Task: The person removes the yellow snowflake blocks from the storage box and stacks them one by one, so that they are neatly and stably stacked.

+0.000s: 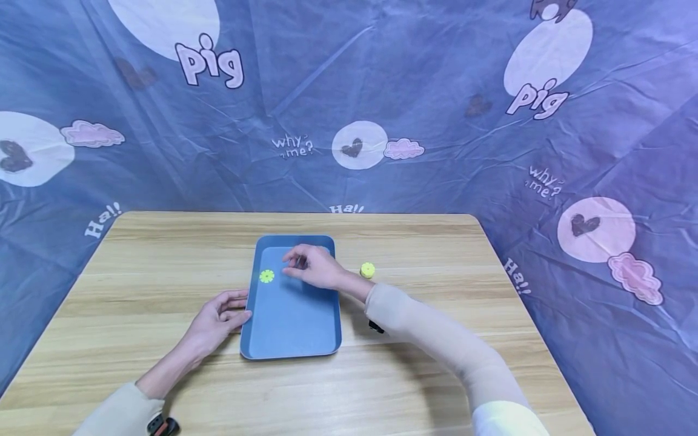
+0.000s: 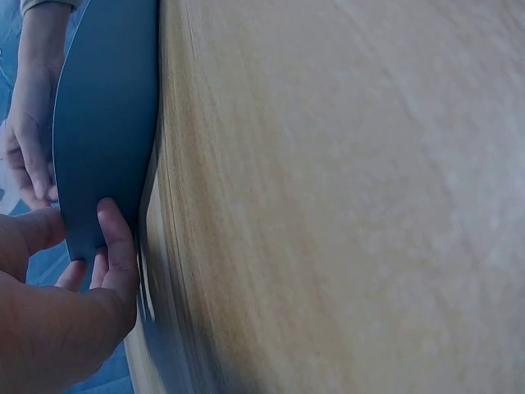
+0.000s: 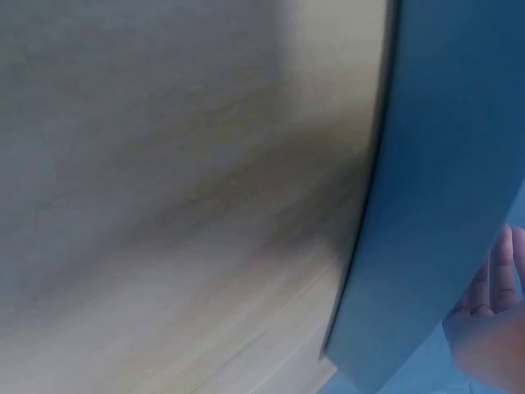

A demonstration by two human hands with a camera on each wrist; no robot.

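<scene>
A blue rectangular tray (image 1: pixel 297 327) lies on the wooden table. My left hand (image 1: pixel 220 318) grips its left rim; in the left wrist view the thumb is at the inner side and the fingers (image 2: pixel 120 246) are against the outer wall. My right hand (image 1: pixel 316 266) hovers over the upper part of the tray, thumb and fingers loosely bent and apart, nothing visible between them. Left of those fingertips, a flat yellow-green flower-shaped disc (image 1: pixel 266 276) lies inside the tray by its left wall. Only part of the right hand (image 3: pixel 502 283) shows beyond the tray in the right wrist view.
A small stack of yellow flower-shaped discs (image 1: pixel 368 270) stands on the table (image 1: pixel 425 254) right of the tray, close to my right wrist. Behind the table hangs a blue printed cloth (image 1: pixel 305 79), which also runs along both sides.
</scene>
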